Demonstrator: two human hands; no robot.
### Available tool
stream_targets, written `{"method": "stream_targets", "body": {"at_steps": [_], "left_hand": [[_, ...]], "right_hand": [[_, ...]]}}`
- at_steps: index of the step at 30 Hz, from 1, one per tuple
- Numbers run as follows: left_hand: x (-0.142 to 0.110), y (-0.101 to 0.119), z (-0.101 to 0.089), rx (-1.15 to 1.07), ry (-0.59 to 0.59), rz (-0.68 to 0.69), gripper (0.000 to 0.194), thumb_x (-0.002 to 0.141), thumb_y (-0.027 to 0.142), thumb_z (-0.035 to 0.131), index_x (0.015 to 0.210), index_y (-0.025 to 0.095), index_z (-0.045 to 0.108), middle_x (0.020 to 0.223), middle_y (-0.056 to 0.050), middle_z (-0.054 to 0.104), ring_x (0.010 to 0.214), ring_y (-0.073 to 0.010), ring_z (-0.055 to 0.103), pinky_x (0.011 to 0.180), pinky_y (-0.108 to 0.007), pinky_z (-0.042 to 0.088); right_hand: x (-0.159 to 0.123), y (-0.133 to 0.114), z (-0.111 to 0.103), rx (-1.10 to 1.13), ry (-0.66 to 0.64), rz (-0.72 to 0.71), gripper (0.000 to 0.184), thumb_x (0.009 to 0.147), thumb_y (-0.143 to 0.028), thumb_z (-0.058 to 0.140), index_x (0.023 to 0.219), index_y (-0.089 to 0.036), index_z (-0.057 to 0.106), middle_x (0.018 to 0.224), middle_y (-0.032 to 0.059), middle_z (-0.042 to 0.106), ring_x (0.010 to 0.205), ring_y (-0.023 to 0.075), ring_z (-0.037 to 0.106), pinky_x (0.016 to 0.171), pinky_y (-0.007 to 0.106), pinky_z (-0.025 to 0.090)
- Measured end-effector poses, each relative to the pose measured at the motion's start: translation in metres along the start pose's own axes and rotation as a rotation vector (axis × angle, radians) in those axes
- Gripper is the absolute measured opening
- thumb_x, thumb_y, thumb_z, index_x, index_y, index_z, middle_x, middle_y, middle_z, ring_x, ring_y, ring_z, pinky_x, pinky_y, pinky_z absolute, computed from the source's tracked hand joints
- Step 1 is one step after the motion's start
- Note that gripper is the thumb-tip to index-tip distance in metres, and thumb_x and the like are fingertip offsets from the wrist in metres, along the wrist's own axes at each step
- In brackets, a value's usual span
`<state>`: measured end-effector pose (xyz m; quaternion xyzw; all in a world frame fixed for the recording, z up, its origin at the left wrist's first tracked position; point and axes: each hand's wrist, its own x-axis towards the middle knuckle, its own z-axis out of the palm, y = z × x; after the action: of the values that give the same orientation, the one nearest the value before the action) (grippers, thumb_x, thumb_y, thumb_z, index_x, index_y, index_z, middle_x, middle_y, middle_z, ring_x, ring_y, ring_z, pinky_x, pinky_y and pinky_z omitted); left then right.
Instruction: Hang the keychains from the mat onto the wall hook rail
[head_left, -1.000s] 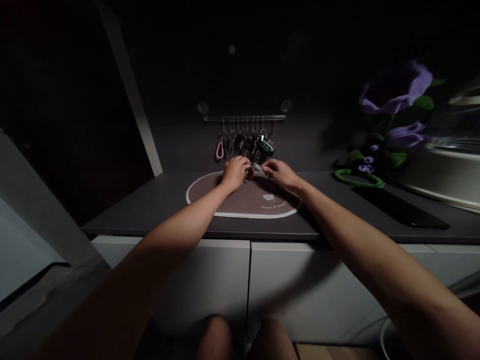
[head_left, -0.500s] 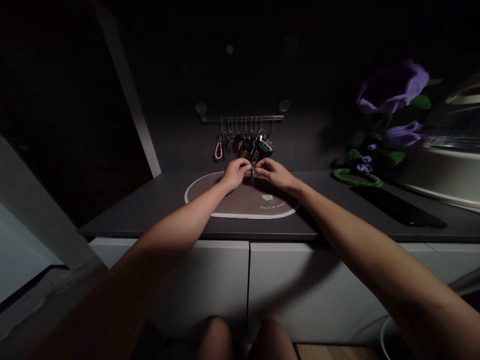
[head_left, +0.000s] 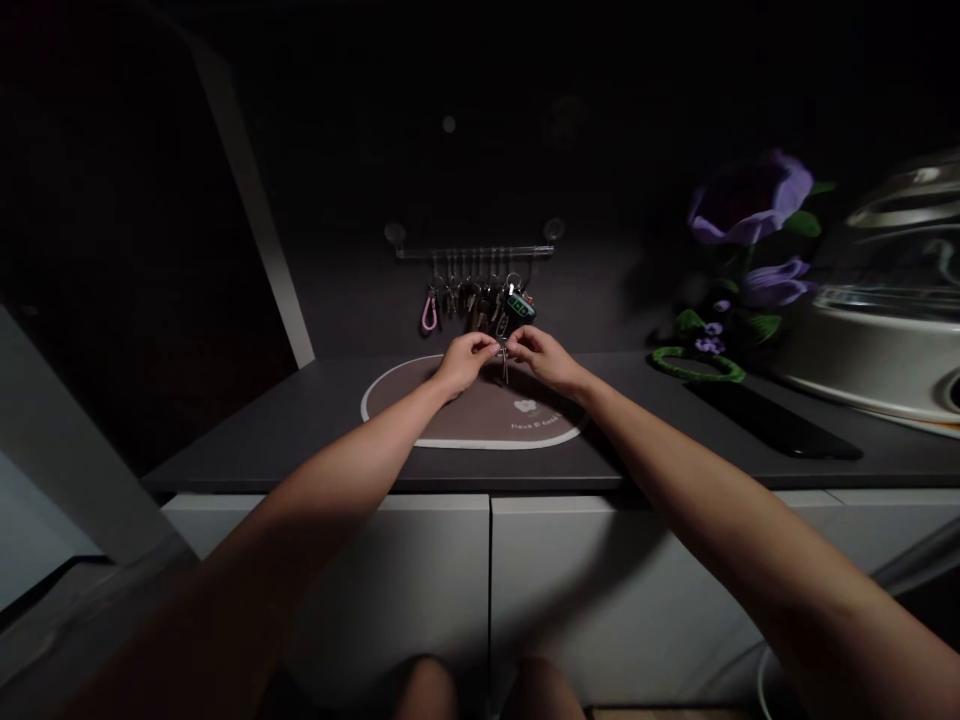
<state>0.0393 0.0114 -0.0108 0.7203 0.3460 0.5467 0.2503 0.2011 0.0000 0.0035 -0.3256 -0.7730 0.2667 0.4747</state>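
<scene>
Both my left hand (head_left: 463, 362) and my right hand (head_left: 546, 358) are closed in a pinch, fingertips almost meeting. Between them they hold a small key ring, its thin metal keys (head_left: 505, 368) dangling below the fingers. This is above a brown oval mat (head_left: 465, 425) with a pale rim. Just behind my hands, a clear rail (head_left: 472, 252) on the wall carries several hanging key sets. Among these are a pink strap loop (head_left: 429, 312) at the left and a dark car key fob (head_left: 521, 307) at the right. The ring itself is mostly hidden by my fingertips.
A purple flower ornament (head_left: 754, 205) with a green ring base (head_left: 697, 365) stands to the right. Near it a flat black slab (head_left: 776, 420) lies on the dark counter (head_left: 247, 425). A cream appliance (head_left: 885, 350) with a clear top fills the far right. White cabinet doors (head_left: 405, 570) are below.
The view has tilted up and turned slightly right, so everything sits lower and further left. My hands keep their pinch on the keys with little other movement.
</scene>
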Motion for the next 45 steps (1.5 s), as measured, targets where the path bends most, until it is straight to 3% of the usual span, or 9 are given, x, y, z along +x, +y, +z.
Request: {"method": "stream_targets", "body": {"at_steps": [8, 18, 24, 30, 38, 45], "left_hand": [[-0.001, -0.004, 0.003, 0.137, -0.013, -0.011, 0.018, 0.073, 0.029, 0.056, 0.077, 0.014, 0.063, 0.068, -0.001, 0.062, 0.064, -0.0120, 0.052, 0.063, -0.024, 0.041], [-0.002, -0.009, 0.004, 0.195, 0.007, -0.056, 0.017, 0.073, 0.028, 0.054, 0.069, 0.014, 0.062, 0.059, 0.000, 0.059, 0.057, -0.0119, 0.051, 0.055, -0.023, 0.039], [-0.001, -0.009, 0.006, 0.193, 0.004, -0.068, 0.016, 0.073, 0.027, 0.053, 0.066, 0.015, 0.061, 0.059, -0.001, 0.060, 0.058, -0.0126, 0.052, 0.057, -0.023, 0.040], [-0.001, -0.013, 0.006, 0.206, 0.003, -0.066, 0.018, 0.073, 0.028, 0.052, 0.065, 0.015, 0.061, 0.059, -0.001, 0.060, 0.059, -0.0130, 0.053, 0.057, -0.023, 0.040], [0.000, -0.019, 0.006, 0.196, 0.001, -0.089, 0.019, 0.074, 0.030, 0.052, 0.066, 0.015, 0.060, 0.058, 0.001, 0.058, 0.058, -0.0119, 0.052, 0.056, -0.023, 0.038], [0.000, -0.018, 0.005, 0.206, 0.002, -0.104, 0.018, 0.074, 0.029, 0.052, 0.066, 0.015, 0.059, 0.060, 0.000, 0.059, 0.058, -0.0117, 0.051, 0.057, -0.023, 0.038]], "right_hand": [[0.001, -0.001, -0.006, 0.232, 0.125, 0.038, 0.017, 0.072, -0.030, 0.056, 0.075, -0.018, 0.046, 0.072, -0.0033, 0.051, 0.070, 0.0085, 0.050, 0.075, 0.027, 0.043], [0.029, -0.011, -0.035, 0.494, 0.403, 0.255, 0.010, 0.076, -0.021, 0.051, 0.076, -0.020, 0.042, 0.067, -0.0017, 0.055, 0.060, 0.0106, 0.057, 0.060, 0.029, 0.050], [0.063, -0.022, -0.058, 0.445, 0.432, 0.304, 0.008, 0.076, -0.012, 0.044, 0.069, -0.017, 0.045, 0.055, -0.0007, 0.052, 0.054, 0.0103, 0.056, 0.058, 0.028, 0.052], [0.084, -0.020, -0.061, 0.398, 0.478, 0.343, 0.012, 0.070, -0.007, 0.045, 0.062, -0.015, 0.048, 0.047, -0.0022, 0.047, 0.046, 0.0068, 0.048, 0.057, 0.025, 0.052], [0.097, -0.008, -0.062, 0.431, 0.504, 0.357, 0.010, 0.069, -0.008, 0.049, 0.062, -0.015, 0.048, 0.051, -0.0011, 0.050, 0.047, 0.0082, 0.049, 0.056, 0.028, 0.051], [0.094, 0.006, -0.061, 0.381, 0.495, 0.366, 0.011, 0.071, -0.008, 0.046, 0.063, -0.015, 0.049, 0.045, -0.0035, 0.047, 0.040, 0.0072, 0.046, 0.050, 0.023, 0.046]]}}
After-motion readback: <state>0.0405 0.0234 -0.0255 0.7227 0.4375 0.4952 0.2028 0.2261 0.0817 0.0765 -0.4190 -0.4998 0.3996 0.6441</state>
